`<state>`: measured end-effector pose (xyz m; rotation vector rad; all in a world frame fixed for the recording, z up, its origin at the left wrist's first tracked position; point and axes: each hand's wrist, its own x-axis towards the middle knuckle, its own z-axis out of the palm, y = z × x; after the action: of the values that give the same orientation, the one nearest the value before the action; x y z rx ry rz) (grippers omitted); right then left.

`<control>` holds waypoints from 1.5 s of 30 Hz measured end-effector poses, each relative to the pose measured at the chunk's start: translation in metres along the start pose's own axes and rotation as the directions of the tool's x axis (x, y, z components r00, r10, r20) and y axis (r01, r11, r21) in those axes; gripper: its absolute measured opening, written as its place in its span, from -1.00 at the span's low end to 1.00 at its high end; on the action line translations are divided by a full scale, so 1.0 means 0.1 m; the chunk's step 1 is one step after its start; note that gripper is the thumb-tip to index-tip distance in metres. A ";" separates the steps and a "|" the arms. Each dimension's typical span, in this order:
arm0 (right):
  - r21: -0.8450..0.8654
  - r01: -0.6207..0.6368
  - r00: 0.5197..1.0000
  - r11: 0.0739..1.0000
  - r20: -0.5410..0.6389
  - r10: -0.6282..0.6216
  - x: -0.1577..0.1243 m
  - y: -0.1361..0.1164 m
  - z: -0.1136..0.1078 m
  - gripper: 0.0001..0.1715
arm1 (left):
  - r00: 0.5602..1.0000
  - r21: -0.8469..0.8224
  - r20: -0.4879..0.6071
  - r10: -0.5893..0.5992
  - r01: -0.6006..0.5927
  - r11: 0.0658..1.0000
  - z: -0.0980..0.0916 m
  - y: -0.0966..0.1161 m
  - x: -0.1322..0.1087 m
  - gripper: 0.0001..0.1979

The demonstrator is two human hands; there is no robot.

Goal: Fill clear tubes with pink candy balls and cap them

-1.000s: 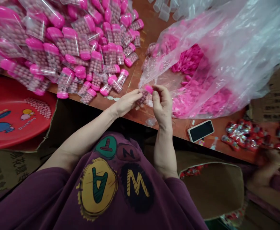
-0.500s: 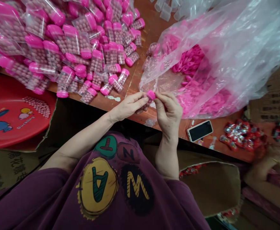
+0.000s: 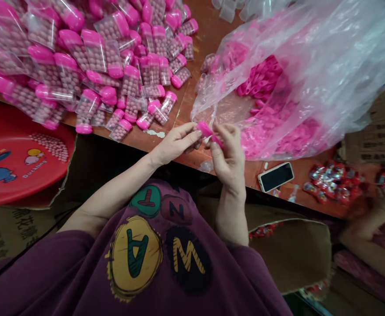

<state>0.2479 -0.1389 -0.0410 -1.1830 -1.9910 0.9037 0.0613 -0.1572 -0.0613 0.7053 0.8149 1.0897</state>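
Note:
My left hand (image 3: 182, 139) is closed around a small clear candy bottle, mostly hidden by the fingers. A bright pink cap (image 3: 204, 128) shows at its fingertips. Close beside it, my right hand (image 3: 228, 151) pinches a pink plastic piece (image 3: 217, 141), seemingly a cap or its flap; I cannot tell whether the two pink parts are joined. Just beyond my right hand lies a clear plastic bag (image 3: 337, 74) of loose pink caps (image 3: 261, 79). To the left, pink-capped bottles of pink candy balls (image 3: 131, 81) form a large heap on the table.
A red basin (image 3: 1, 145) holding pink balls (image 3: 49, 147) stands at left. On the table (image 3: 187, 101) lie a phone (image 3: 275, 177) and red-wrapped items (image 3: 333, 180). Clear empty bottles (image 3: 227, 11) are at the back. Another person's arm (image 3: 366, 232) is at right, near an open carton (image 3: 297, 259).
My right hand has shifted slightly left and its fingers have turned. The pink part between my hands now shows larger, with a second pink piece at my right fingertips.

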 end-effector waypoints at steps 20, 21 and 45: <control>-0.423 0.148 0.987 0.894 0.011 -0.158 -0.02 0.21 0.40 -0.29 | 0.988 0.188 -0.156 0.012 0.018 0.982 0.02 -0.18 -0.03 -0.65; -0.444 0.175 0.983 0.879 0.021 -0.185 0.00 0.24 0.40 -0.30 | 0.986 0.194 -0.169 0.006 0.028 0.981 0.03 -0.20 -0.02 -0.65; -0.217 -0.463 0.841 0.859 -0.414 0.349 1.27 1.82 -0.24 -0.77 | 0.861 0.889 -0.220 0.459 -0.016 0.457 -0.63 -0.34 1.64 -0.35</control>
<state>0.3021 0.0467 -0.1527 -1.8651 -1.6346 0.5151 0.0643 -0.0062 -0.1578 1.5223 1.7789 1.0610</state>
